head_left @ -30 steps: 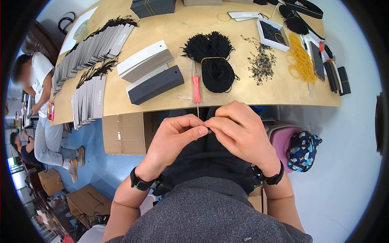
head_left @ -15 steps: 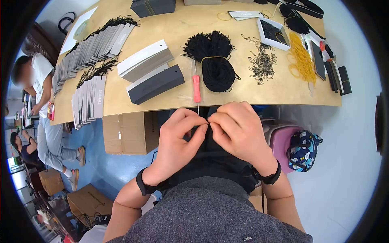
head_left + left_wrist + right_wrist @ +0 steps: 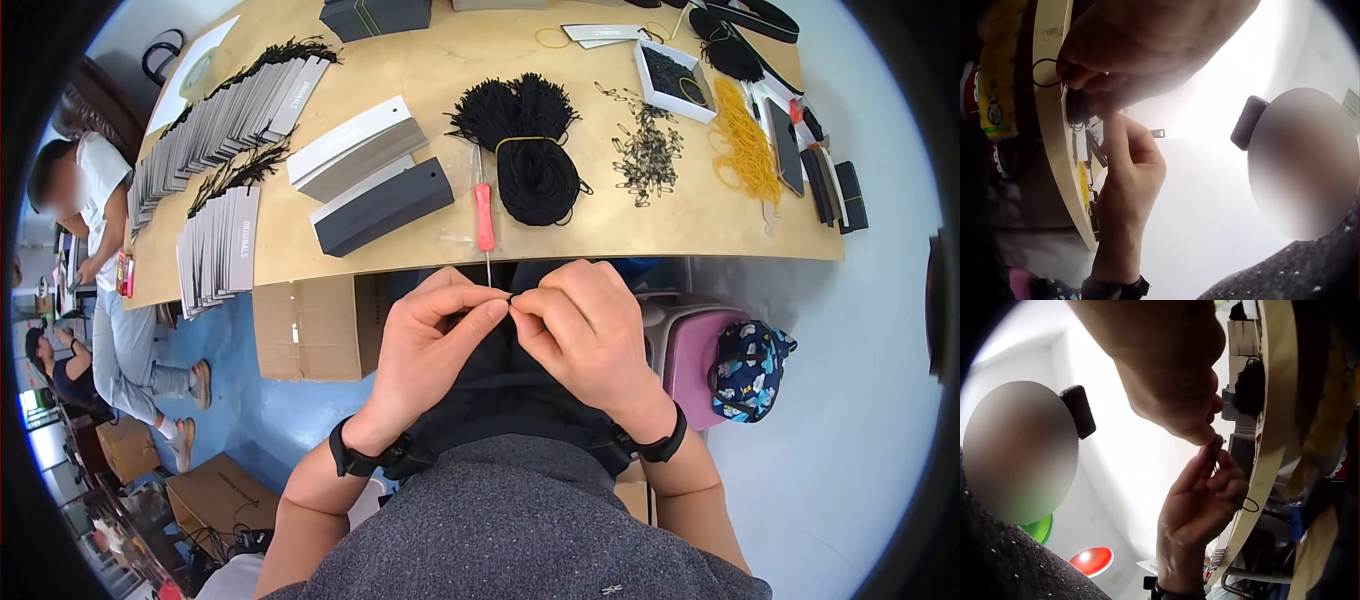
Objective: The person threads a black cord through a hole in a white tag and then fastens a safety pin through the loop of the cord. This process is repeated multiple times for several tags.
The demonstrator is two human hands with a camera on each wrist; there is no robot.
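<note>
Just off the table's front edge, the left hand and right hand meet fingertip to fingertip. Thumb and fingers of the left hand pinch a thin dark cord, whose loop sticks out beside its curled fingers in the right wrist view. The right hand pinches at the same spot; a small dark piece shows between the fingertips, its details mostly covered. Beyond the hands lie a red-handled tool, a banded bundle of black cords and a scatter of small dark pins.
On the table are stacks of tags, strung grey tags, a white box of dark pieces and yellow rubber bands. A cardboard box stands below; a pink stool is at the right.
The left hand's thumb and finger, spread wider half a second ago, are now closer together. Both hands have shifted slightly and still meet at the fingertips.
</note>
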